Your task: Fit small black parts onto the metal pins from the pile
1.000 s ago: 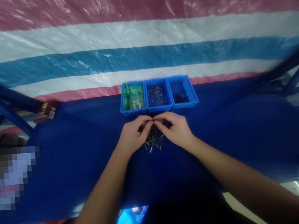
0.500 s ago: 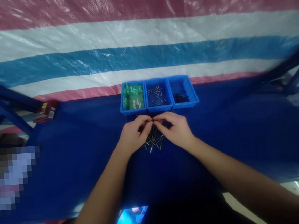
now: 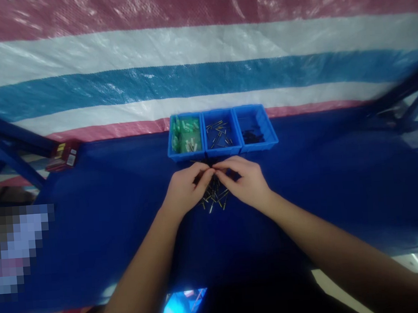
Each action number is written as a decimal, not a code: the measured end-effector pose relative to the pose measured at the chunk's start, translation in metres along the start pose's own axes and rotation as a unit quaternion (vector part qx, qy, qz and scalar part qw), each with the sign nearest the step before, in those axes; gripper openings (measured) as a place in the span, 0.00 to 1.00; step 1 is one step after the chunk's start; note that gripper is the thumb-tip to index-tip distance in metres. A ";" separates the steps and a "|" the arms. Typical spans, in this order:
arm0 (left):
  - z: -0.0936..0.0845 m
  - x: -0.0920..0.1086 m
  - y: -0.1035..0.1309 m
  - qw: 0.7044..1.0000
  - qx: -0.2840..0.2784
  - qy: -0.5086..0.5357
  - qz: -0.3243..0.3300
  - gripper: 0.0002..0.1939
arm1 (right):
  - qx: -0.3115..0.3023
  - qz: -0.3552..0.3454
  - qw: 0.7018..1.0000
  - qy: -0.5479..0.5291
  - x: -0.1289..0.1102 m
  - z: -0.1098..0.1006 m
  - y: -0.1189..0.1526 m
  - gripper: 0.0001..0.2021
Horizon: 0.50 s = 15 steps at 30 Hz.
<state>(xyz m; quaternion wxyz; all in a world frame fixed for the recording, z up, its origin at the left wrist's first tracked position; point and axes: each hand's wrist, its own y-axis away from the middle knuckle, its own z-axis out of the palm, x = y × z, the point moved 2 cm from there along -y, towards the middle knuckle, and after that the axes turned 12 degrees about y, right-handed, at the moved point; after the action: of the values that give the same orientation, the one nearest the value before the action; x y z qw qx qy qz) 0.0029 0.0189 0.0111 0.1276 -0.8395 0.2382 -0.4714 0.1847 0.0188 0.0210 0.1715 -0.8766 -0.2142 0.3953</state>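
Note:
My left hand (image 3: 189, 186) and my right hand (image 3: 245, 180) meet fingertip to fingertip, each in a pinch. Whatever lies between the fingers is too small to make out. Under and just in front of them is a pile of thin metal pieces (image 3: 214, 199) on the blue table. Beyond the hands stand three blue bins side by side. The left bin (image 3: 186, 156) has white pieces on green material, the middle bin (image 3: 223, 152) holds thin metal pieces, and the right bin (image 3: 259, 147) contains small dark parts.
A dark red box (image 3: 64, 156) sits at the table's left back corner. Blue frame posts (image 3: 15, 151) rise at both sides. A striped plastic sheet (image 3: 201, 45) hangs behind the table (image 3: 118, 196). A lit screen (image 3: 184, 308) shows below the front edge.
Both hands stay in nearly the same place; the left fingertips have shifted slightly against the right ones. The bins and the pile look unchanged.

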 end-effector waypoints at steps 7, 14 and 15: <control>0.002 0.001 0.001 0.999 0.008 0.028 0.013 0.07 | 0.017 0.022 0.999 -0.018 -0.001 -0.001 -0.001 0.07; 0.005 -0.002 0.002 0.999 0.022 0.020 0.029 0.09 | -0.024 0.092 0.991 -0.094 0.000 0.002 -0.003 0.05; 0.005 -0.002 0.001 0.999 0.024 0.016 0.031 0.08 | -0.027 0.105 0.989 -0.104 0.000 0.003 -0.002 0.05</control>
<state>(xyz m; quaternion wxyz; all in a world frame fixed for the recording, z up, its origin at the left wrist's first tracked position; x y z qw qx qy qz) 0.0057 0.0187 0.0066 0.1584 -0.8208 0.2550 -0.4860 0.1822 0.0215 0.0202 0.0819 -0.8527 -0.1483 0.4941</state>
